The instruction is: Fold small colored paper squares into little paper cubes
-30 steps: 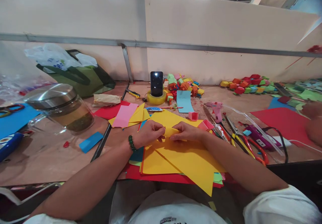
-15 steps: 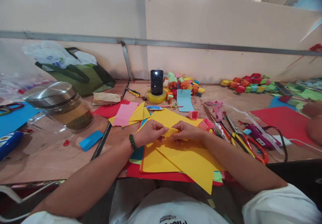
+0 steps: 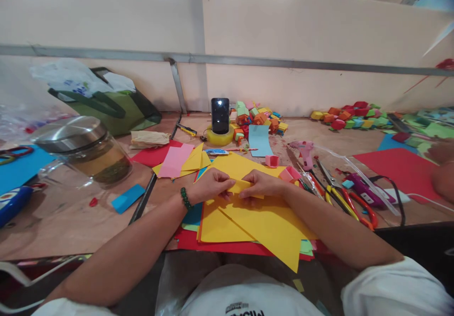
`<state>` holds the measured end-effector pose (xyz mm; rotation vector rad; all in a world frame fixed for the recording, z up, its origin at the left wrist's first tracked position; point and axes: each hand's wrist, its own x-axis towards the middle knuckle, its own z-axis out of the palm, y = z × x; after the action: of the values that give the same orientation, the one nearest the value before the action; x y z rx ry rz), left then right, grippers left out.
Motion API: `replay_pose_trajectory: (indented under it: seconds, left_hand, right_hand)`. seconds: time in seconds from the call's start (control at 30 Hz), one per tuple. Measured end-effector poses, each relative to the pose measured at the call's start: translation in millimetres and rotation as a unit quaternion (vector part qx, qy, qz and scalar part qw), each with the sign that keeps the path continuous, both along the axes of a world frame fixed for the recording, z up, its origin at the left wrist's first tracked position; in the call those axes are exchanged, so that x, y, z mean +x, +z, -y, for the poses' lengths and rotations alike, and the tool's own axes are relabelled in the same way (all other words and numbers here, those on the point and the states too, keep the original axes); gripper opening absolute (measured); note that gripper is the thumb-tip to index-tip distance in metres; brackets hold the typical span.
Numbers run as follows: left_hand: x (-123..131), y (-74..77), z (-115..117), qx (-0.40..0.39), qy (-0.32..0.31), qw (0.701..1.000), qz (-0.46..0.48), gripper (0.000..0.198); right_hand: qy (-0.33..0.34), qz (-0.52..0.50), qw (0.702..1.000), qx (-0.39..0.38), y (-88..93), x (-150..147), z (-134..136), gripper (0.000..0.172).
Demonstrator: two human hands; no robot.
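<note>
A small folded yellow paper piece [image 3: 241,187] is pinched between both hands at the middle of the table. My left hand [image 3: 210,185], with a green bead bracelet on its wrist, grips the piece's left end. My right hand [image 3: 264,185] closes on its right end. Both hands rest above a stack of large yellow paper sheets [image 3: 262,223] that lies on red paper [image 3: 213,247].
A glass jar with a steel lid [image 3: 85,153] stands at the left by a green bag [image 3: 117,105]. A phone [image 3: 220,116] leans on a tape roll. Piles of coloured paper cubes [image 3: 258,117] sit behind. Scissors and glue guns [image 3: 340,188] lie right. Another person's arm [image 3: 443,174] shows at the far right.
Both hands stay on the yellow piece, with small finger shifts as it is folded. The view has drifted slightly.
</note>
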<state>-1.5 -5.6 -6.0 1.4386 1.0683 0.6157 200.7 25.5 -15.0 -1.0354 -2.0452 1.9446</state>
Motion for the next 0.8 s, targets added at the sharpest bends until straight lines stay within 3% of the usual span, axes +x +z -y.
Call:
replay_pose_trajectory:
  seconds: [0.43, 0.67, 0.8]
  left_hand:
    - [0.2, -4.1, -0.6, 0.008, 0.000, 1.000, -0.006, 0.040]
    - [2.8, -9.7, 2.8, 0.094, 0.017, 0.992, -0.080, 0.044]
    - [6.1, -11.1, 4.5, 0.095, 0.034, 0.991, -0.089, 0.038]
  right_hand:
    - [-0.005, 0.003, 1.000, -0.015, -3.8, 1.4, -1.4, 0.040]
    - [-0.014, 0.016, 1.000, -0.004, 1.2, -1.7, 2.0, 0.045]
    - [-0.018, 0.005, 1.000, -0.004, -1.4, -0.9, 2.0, 0.044]
